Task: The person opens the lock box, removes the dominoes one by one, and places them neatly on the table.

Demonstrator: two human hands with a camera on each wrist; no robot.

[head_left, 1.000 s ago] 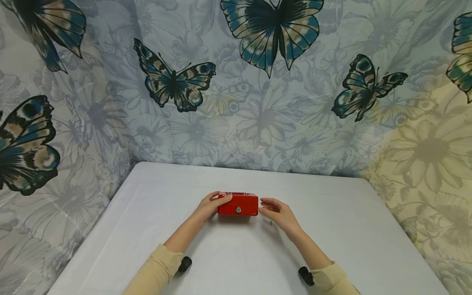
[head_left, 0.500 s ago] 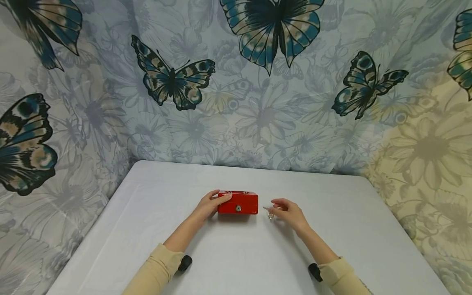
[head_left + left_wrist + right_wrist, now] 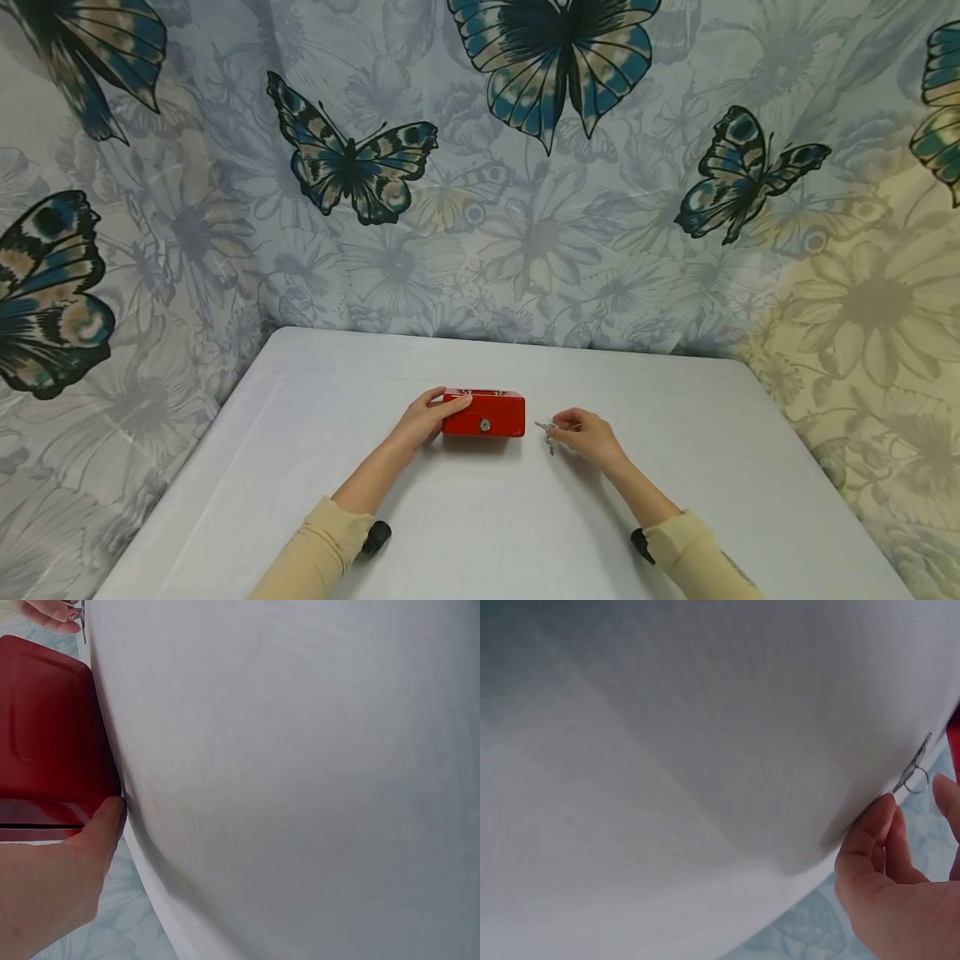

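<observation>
A small red cash box (image 3: 495, 408) with a round silver lock (image 3: 484, 425) on its front stands on the white table. My left hand (image 3: 422, 422) grips its left end, the thumb lying across the front. The left wrist view shows that hand (image 3: 60, 881) against one end of the box (image 3: 56, 720). To the right of the box, apart from it, my right hand (image 3: 591, 437) pinches a small key (image 3: 542, 426); another key (image 3: 551, 447) dangles below. In the right wrist view a thin metal ring (image 3: 917, 781) shows beside the fingertips.
The white-covered table (image 3: 360, 367) spreads around both hands. Behind it and along the sides hangs a butterfly-patterned cloth (image 3: 540, 250). A black wrist camera (image 3: 377, 537) sits at the left sleeve and another black camera (image 3: 642, 545) at the right.
My right hand has drawn away to the right from the box's right end, and the keys in its fingers now show clearly. My left hand and the box have stayed in place.
</observation>
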